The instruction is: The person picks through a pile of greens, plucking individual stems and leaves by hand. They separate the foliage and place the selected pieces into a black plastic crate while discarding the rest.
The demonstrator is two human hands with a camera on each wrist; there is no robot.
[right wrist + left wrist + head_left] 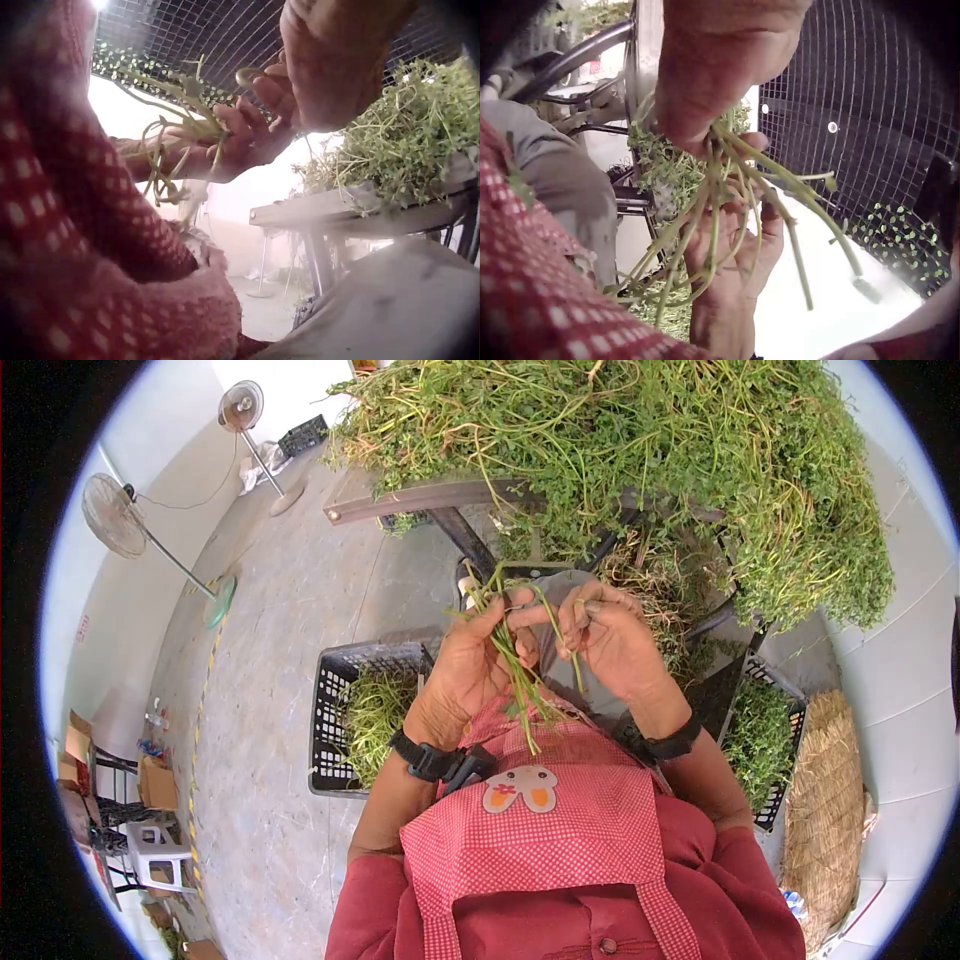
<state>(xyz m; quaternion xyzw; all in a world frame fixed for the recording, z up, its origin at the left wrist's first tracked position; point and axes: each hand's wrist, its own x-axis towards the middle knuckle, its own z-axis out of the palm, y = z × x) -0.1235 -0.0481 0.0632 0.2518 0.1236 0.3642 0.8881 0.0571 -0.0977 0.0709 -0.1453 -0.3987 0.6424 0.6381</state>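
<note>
In the head view my left hand pinches a small bunch of green stems between thumb and fingers, in front of the apron. The cut-looking ends of the stems fan out below the thumb in the left wrist view. Close on the right, my right hand has its fingers curled at a single bent stem, which hangs down past the fingertips. Both hands nearly meet over the lap. The right wrist view shows the right hand from behind, partly covering the left hand's fingers.
A table ahead carries a large heap of leafy green plants. Black crates of greens stand at left and right. A straw mat lies at far right. Two fans and a white stool stand at left.
</note>
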